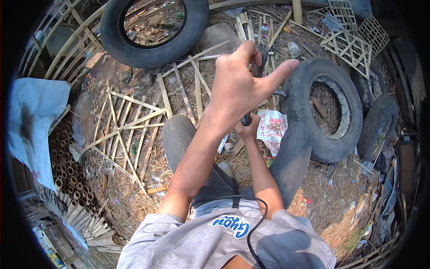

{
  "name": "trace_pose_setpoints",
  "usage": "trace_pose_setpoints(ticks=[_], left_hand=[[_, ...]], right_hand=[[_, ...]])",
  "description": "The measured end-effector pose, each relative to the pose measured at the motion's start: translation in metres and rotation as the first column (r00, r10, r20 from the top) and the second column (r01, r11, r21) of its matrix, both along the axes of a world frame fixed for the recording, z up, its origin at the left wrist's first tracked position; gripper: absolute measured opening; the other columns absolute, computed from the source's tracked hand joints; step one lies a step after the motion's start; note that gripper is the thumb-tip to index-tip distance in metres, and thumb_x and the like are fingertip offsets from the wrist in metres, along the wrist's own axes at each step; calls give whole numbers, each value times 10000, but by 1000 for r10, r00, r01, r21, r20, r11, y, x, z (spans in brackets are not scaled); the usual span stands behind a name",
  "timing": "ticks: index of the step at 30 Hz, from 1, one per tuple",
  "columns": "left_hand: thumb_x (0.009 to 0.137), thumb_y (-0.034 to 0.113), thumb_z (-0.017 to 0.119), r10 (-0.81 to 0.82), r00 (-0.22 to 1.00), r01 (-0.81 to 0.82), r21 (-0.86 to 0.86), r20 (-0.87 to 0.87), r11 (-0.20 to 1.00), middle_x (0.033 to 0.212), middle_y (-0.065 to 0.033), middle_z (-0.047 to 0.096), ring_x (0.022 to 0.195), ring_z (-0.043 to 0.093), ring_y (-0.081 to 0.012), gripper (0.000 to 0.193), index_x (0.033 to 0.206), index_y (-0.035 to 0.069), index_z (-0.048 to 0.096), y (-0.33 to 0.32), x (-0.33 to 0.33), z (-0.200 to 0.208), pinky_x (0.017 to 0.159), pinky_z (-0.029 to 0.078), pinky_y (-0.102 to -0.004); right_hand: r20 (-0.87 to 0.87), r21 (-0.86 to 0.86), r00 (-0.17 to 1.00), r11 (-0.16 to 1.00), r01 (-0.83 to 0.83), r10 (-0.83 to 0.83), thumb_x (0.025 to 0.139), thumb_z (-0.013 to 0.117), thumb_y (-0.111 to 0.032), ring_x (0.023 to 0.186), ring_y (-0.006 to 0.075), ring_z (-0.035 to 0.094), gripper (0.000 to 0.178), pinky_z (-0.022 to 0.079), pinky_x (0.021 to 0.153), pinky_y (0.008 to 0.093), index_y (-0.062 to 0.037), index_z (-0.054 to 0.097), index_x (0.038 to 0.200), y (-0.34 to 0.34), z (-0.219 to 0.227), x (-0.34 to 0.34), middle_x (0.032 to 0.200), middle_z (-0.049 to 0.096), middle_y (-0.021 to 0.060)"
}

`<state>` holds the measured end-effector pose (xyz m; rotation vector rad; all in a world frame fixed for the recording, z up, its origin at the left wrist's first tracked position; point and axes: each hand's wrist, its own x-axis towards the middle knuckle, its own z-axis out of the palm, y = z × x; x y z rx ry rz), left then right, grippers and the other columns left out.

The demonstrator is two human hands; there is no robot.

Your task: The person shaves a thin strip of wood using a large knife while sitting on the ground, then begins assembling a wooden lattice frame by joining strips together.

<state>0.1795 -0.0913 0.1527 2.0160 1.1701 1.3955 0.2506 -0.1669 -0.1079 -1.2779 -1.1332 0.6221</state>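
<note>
Black handle (246, 119) (partly behind left hand (239, 83))

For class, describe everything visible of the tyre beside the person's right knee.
The tyre is a worn, dusty, dark grey ring that looks like rubber; rough, pale material lines part of its inner edge. It seems to rest on its side on littered ground, with a brown piece visible through its hole. The right knee overlaps its lower left edge; contact is unclear.

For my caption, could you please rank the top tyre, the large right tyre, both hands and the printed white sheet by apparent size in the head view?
1. Top tyre and large right tyre: too alike to rank; the top one is cut off.
2. Left hand, probably enlarged by nearness.
3. Printed white sheet.
4. Right hand.
</note>
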Motion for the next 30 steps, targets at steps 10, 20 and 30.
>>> trace_pose_setpoints(ticks=[10,20,30], left_hand=[[989,200,604,118,919,-21,253,-376,967,500,-125,524,413,555,-308,227,842,27,590,-35,31,1,399,389,-387],[1013,196,566,11,993,12,196,-116,981,468,-87,519,381,546,-268,319,743,26,576,-46,26,33,382,377,-356],[1031,208,555,116,985,-103,103,-130,989,492,-77,560,406,561,-150,374,729,-7,604,-63,36,47,409,363,-302]], right_hand=[[100,110,966,968,226,-237,764,637,-64,383,176,445,243,359,430,335,-39,446,615,-2,9,22,462,436,76],[164,140,949,959,246,-268,743,702,-70,430,254,597,218,426,449,338,-44,500,665,-23,72,38,468,483,99],[152,195,960,959,205,-236,760,702,-63,434,96,485,167,385,447,293,-34,555,687,-31,77,63,482,458,55]])
